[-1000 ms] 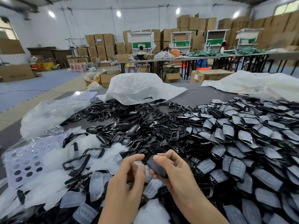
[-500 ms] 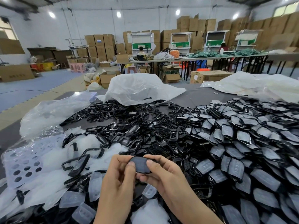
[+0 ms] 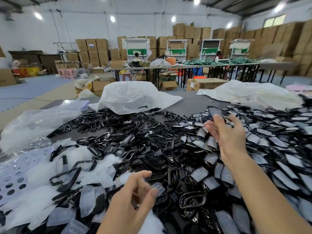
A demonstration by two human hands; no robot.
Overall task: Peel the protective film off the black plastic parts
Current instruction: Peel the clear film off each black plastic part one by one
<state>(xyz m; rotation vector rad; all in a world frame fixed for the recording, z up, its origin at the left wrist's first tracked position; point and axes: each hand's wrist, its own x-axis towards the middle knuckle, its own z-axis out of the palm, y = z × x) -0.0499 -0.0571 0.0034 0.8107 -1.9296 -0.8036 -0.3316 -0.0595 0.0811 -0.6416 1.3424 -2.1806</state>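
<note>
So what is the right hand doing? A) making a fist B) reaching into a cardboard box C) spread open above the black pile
C: the right hand is stretched out, spread open, over the heap of black plastic parts.

1. Only one view, a wide-angle head cam, pointing forward and down across the tabletop (image 3: pixel 190 105).
2. Pretty close in: the left hand (image 3: pixel 135 193) and right hand (image 3: pixel 226 134) sit low in frame.
3. Top half catches stacked boxes (image 3: pixel 91 48) far off.
</note>
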